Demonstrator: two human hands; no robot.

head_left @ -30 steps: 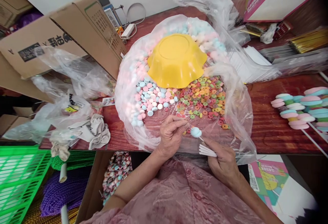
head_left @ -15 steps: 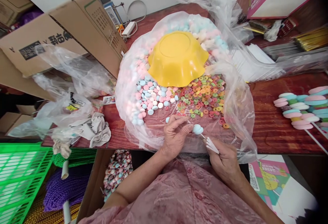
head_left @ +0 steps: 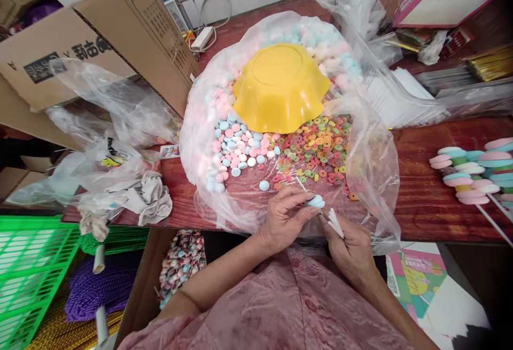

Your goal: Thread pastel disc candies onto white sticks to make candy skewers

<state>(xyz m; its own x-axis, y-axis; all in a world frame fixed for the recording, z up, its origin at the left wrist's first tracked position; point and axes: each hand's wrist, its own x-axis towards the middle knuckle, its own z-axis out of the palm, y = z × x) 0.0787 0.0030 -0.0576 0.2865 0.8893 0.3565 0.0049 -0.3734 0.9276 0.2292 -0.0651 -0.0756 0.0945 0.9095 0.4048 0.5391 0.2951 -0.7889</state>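
Note:
My left hand (head_left: 286, 217) pinches light blue marshmallow discs (head_left: 316, 201) between thumb and fingers. A thin white stick (head_left: 300, 184) pokes out past the fingers on the far side. Close by on the right, my right hand (head_left: 352, 246) is closed round a small bundle of white sticks (head_left: 335, 223), its fingertips just below the blue discs. Whether those fingertips also grip the stick through the discs is hidden. Beyond both hands lie pink, white and blue marshmallows (head_left: 240, 149) and ring-shaped gummies (head_left: 316, 149) on clear plastic. One blue disc (head_left: 264, 185) lies apart, near my left hand.
An upturned yellow bowl (head_left: 282, 88) rests among the sweets. Finished marshmallow skewers (head_left: 473, 173) lie on the right of the red-brown table (head_left: 420, 200). Cardboard boxes (head_left: 132, 40) and crumpled plastic bags (head_left: 116, 168) crowd the left. Below stands a green basket (head_left: 36, 264).
My left hand and the blue discs have moved right, closer to my right hand. The stick stretch between discs and right hand no longer shows. The view has shifted slightly.

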